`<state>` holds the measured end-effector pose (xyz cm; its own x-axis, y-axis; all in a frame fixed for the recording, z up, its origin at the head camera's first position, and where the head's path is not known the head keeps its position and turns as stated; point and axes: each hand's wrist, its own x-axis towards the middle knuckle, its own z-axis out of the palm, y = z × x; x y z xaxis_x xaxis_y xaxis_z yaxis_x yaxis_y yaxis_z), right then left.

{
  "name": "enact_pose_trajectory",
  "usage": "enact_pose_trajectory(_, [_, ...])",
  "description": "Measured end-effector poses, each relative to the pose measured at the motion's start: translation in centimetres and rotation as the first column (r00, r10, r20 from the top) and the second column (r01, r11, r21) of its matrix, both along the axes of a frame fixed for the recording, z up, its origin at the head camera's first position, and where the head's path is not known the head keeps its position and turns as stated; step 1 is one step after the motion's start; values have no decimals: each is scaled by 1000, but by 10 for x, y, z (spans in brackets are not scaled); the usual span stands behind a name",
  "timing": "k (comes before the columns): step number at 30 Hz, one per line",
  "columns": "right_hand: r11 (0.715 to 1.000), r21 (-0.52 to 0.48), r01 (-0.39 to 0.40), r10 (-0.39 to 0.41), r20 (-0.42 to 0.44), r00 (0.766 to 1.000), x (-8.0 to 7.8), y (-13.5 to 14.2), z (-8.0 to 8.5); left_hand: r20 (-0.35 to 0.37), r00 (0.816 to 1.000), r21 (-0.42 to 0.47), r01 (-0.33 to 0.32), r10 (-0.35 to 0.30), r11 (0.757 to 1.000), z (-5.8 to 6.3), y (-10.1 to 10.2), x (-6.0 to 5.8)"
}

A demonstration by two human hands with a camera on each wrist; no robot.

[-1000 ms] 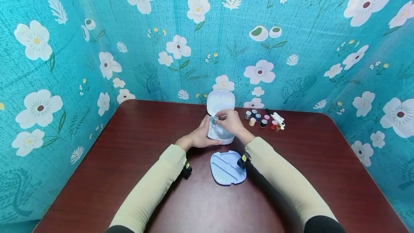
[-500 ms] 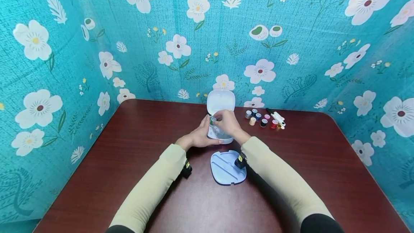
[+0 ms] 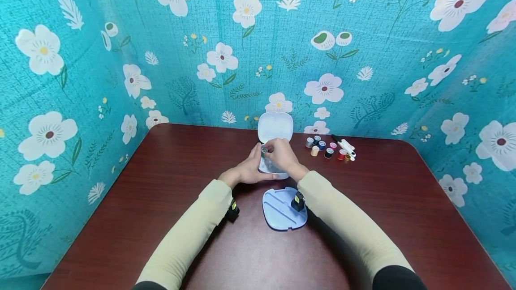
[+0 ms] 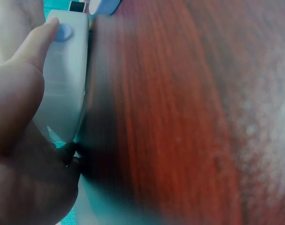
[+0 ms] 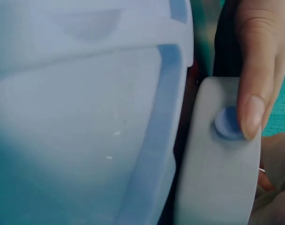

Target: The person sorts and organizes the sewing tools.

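Note:
A white sewing box (image 3: 275, 175) stands at the back of the table, its lid (image 3: 276, 125) raised. My left hand (image 3: 251, 169) grips it, fingers along the left side and thumb over the front wall. In the left wrist view that thumb touches a round blue button (image 4: 63, 33); the right wrist view also shows the thumb on the button (image 5: 229, 124). Inside the box's back left part, my right hand (image 3: 281, 153) pinches a green thread spool (image 3: 264, 150) between thumb and fingertips. Most of the spool is covered by the hand. Small pegs show on the box floor.
Several thread spools (image 3: 321, 146) in different colours stand to the right of the box. Beside them lie white and black small tools (image 3: 344, 146). A light-blue tray (image 3: 278, 214) with grooves lies in front of the box. A flowered cloth (image 3: 225, 79) hangs behind the table.
My right hand has moved slightly left and down into the box with the green thread spool, which now shows less. The left hand keeps its grip on the box.

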<state>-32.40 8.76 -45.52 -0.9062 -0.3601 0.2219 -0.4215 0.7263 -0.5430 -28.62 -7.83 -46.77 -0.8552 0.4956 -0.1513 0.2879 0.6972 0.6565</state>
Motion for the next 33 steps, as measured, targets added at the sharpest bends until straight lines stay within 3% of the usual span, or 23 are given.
enact_pose_trajectory(7, [999, 38, -31, 32, -26, 999, 1, 1, 3, -1, 1000, 6, -2, 2, 1000, 3, 1, 0])
enact_pose_trajectory(21, [979, 194, -64, 58, 36, 998, 8, 3, 11, -1, 1000, 9, -4, 4, 1000, -1, 1, 2])
enact_pose_trajectory(33, [977, 208, -53, 39, 68, 997, 13, 15, 15, 5, 1000, 25, -7, 7, 1000, 0, 1, -1])
